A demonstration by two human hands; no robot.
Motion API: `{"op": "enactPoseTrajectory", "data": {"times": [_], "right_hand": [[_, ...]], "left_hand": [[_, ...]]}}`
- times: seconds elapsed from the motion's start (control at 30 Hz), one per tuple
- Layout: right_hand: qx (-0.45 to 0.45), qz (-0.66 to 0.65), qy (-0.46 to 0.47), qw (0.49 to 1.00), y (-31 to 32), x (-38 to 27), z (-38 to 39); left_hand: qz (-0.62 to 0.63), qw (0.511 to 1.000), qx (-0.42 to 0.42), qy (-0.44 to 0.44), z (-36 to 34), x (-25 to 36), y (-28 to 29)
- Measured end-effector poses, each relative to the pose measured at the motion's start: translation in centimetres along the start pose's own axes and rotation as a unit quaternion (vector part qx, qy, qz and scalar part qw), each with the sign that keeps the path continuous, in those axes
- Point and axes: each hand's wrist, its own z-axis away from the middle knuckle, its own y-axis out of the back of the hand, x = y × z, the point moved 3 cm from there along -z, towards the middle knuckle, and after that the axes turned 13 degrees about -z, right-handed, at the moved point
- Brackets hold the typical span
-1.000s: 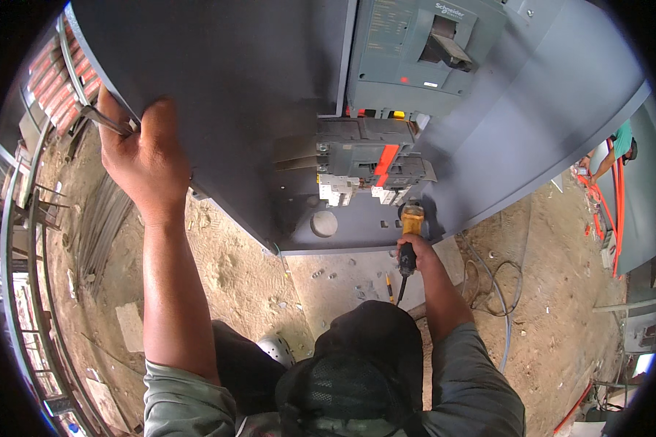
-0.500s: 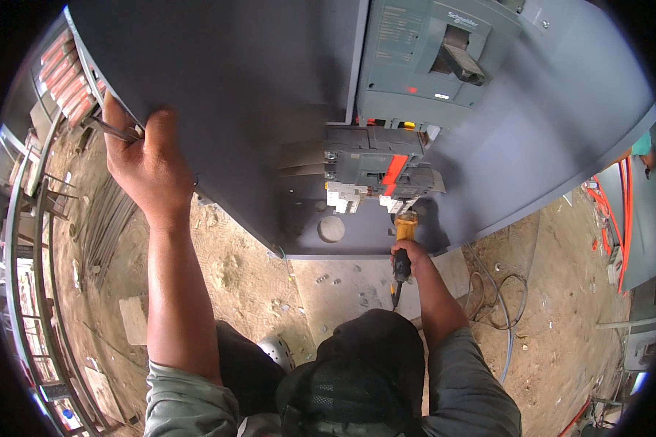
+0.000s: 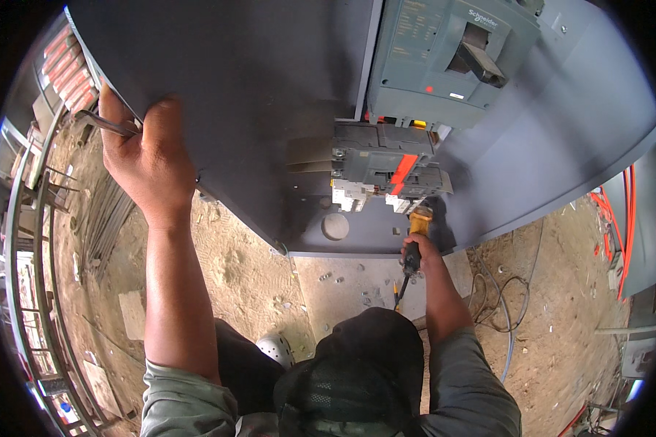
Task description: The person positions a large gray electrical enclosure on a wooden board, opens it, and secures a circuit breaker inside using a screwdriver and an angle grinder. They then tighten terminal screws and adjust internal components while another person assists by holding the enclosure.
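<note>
My left hand point(image 3: 149, 156) is closed over the left edge of a grey metal cabinet point(image 3: 270, 80). A thin metal bar tool point(image 3: 108, 124), its exact kind unclear, sticks out between thumb and fingers. Low inside the cabinet, my right hand point(image 3: 424, 251) is wrapped round a yellow-and-black corded power tool point(image 3: 419, 220) that looks like an angle grinder. Its head lies close to the cabinet's right inner wall, below small white switches point(image 3: 351, 195); whether it touches anything is hidden. Above sit a dark breaker with a red stripe point(image 3: 372, 156) and a large grey circuit breaker point(image 3: 430, 58).
A round hole point(image 3: 335, 226) is cut in the cabinet's lower panel. Small metal pieces point(image 3: 332, 277) lie on a pale slab before it. A looped cable point(image 3: 517, 306) crosses the sandy ground at right, and metal racks point(image 3: 47, 291) stand along the left.
The power tool and my right hand have shifted slightly right, toward the cabinet's side wall, and the tool is more tilted. My left hand keeps its hold on the cabinet edge.
</note>
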Motion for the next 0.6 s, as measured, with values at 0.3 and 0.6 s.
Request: {"op": "enactPoseTrajectory", "data": {"times": [0.3,0.6], "right_hand": [[-0.01,-0.001,0.027,1.0,0.0,0.2,-0.1],[-0.027,-0.105,0.045,0.993,-1.3,2.3,0.3]], "left_hand": [[-0.029,0.999,-0.017,0.004,0.2,-0.3,-0.1],[-0.012,0.999,-0.02,0.033,0.4,-0.4,0.3]]}}
